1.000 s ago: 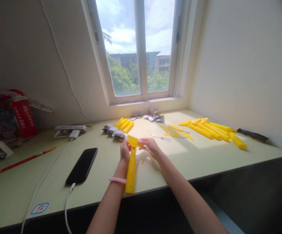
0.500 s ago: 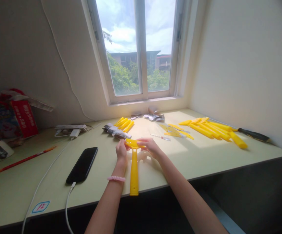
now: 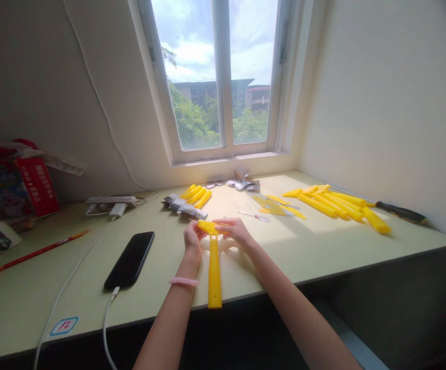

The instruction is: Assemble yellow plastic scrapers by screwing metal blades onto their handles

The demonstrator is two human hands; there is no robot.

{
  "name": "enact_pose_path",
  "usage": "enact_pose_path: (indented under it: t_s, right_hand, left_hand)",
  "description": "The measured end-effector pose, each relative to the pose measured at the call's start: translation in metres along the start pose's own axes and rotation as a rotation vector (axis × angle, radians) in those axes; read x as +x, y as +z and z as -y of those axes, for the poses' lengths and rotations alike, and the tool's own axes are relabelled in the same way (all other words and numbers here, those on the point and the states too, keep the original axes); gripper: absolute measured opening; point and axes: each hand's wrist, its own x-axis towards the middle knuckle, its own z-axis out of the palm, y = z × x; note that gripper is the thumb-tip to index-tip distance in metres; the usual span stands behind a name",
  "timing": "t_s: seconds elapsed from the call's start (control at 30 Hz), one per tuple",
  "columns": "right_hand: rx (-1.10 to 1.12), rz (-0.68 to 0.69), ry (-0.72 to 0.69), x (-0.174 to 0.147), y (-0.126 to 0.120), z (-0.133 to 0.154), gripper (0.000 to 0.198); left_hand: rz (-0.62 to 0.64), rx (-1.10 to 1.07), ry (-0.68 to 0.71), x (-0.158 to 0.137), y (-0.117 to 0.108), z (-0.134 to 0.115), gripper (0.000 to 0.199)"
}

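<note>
Between my two hands is a yellow plastic scraper (image 3: 215, 272), its wide head away from me and its long handle hanging toward me over the table's front edge. My left hand (image 3: 193, 238) is closed on the left end of the head. The fingers of my right hand (image 3: 235, 231) pinch the head's right end; their tips partly cover it. Just beyond my hands lie a small screwdriver (image 3: 254, 216) and several flat yellow plastic pieces (image 3: 277, 206). Silver-grey packets (image 3: 186, 208) with yellow handles (image 3: 197, 196) sit behind my left hand.
Several yellow handles (image 3: 331, 203) are piled at the right, near a black-handled tool (image 3: 400, 212). A phone (image 3: 130, 259) on a white cable lies left of my arms. Farther left are a power strip (image 3: 111, 202) and a red stick (image 3: 34, 254). More packets (image 3: 244, 184) lie below the window.
The scraper's handle has swung slightly to the right and its head has tilted a little. Both hands keep their hold in nearly the same place.
</note>
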Motion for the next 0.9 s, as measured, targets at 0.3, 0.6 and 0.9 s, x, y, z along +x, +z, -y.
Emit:
enact_pose_path:
  t_s: [0.3,0.6,0.9]
  right_hand:
    - [0.021,-0.063,-0.026,0.004,0.0,-0.005,0.029]
    - [0.001,-0.171,-0.104,0.009,-0.008,-0.008,0.031]
    - [0.028,-0.127,-0.107,0.008,-0.004,-0.007,0.032]
  left_hand:
    - [0.062,-0.003,-0.037,-0.001,0.001,-0.002,0.014]
    - [0.507,0.31,-0.116,-0.022,0.014,0.006,0.036]
    - [0.53,0.317,-0.096,-0.015,0.012,0.005,0.025]
